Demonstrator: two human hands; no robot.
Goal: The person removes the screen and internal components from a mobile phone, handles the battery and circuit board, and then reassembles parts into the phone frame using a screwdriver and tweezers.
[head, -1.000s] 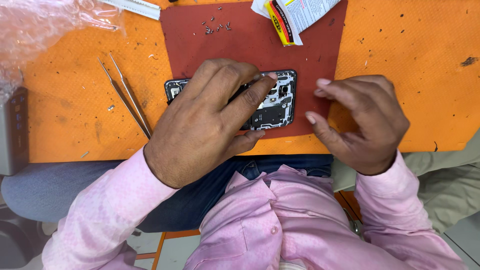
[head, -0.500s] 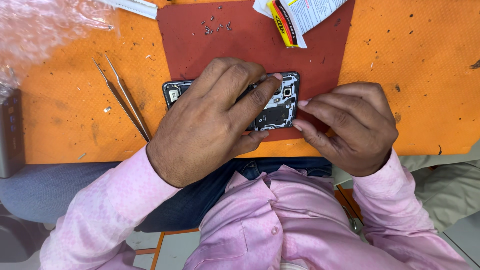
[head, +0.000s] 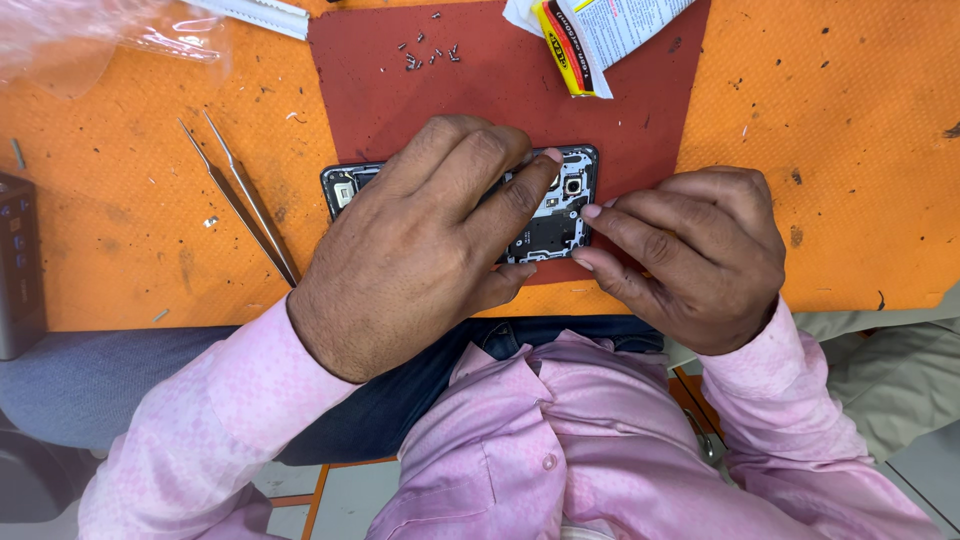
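Opened phone (head: pixel 560 215) pinned flat on the dark red mat (head: pixel 500 90), at the mat's near edge.

The left hand (head: pixel 420 240) is laid palm-down over the phone, fingers spread and pressing, nothing grasped. The right hand (head: pixel 690 255) is half curled, fingertips (head: pixel 590 212) touching the phone's right end. On the mat's far edge a yellow-and-red tube (head: pixel 562 50) is seen under a white printed leaflet (head: pixel 630 25); loose screws (head: pixel 428 52) lie far left on it. Tweezers (head: pixel 240 200) lie left of the mat, clear plastic wrap (head: pixel 90 40) beyond them.
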